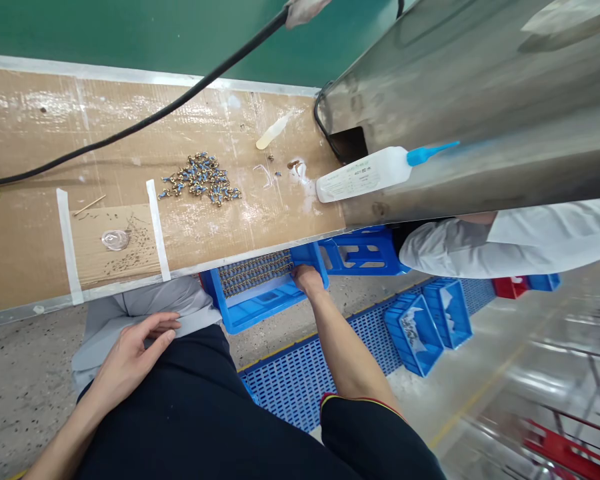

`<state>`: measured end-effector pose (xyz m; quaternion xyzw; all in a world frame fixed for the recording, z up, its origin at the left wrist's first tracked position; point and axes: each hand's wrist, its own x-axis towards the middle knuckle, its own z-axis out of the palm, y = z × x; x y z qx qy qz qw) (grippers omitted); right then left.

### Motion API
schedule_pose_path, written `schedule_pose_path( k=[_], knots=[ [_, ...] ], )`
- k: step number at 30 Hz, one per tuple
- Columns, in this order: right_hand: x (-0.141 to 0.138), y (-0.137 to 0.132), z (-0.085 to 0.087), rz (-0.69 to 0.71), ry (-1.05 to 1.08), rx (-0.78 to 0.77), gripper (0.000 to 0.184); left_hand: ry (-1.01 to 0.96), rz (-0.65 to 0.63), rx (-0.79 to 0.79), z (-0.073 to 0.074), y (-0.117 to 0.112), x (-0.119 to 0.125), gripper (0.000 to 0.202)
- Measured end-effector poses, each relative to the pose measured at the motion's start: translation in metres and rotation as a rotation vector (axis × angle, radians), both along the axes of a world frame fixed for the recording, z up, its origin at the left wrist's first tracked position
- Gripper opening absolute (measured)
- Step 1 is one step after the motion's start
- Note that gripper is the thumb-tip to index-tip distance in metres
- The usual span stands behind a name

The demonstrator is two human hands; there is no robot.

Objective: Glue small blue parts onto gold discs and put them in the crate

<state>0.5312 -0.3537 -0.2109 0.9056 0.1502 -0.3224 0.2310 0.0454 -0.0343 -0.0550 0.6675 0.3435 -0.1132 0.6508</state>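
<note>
My right hand (309, 279) reaches into the right end of a blue crate (265, 310) below the table edge. Its fingers are curled together beside rows of small brass-coloured and grey parts (255, 272); whatever they hold is hidden. My left hand (136, 350) lies on my lap near the grey cloth, fingers stretched out, holding nothing. On the table, left of the middle, is a loose pile of small brass-coloured parts with blue middles (203, 179).
A white bottle with a blue nozzle (367, 175) lies beside the metal housing (460, 100). A black cable (180, 100) crosses above the cardboard-covered table (25, 253). A person's white sleeve (450, 250) is at right. Blue crates (414, 333) stand on the floor.
</note>
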Motion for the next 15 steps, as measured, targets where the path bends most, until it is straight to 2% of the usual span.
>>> schedule_pose_path(
  k=[10,13,15],
  knots=[
    [-0.011,0.011,0.018,-0.039,0.018,0.008,0.039,-0.011,-0.003,-0.009,-0.005,-0.003,-0.001,0.045],
    [-0.018,0.023,0.038,-0.052,0.037,0.030,0.041,-0.024,0.011,-0.025,-0.005,-0.004,-0.001,0.045],
    [-0.022,0.034,0.061,-0.052,0.080,0.060,0.038,-0.030,0.018,-0.041,-0.004,-0.004,-0.002,0.044]
  ],
)
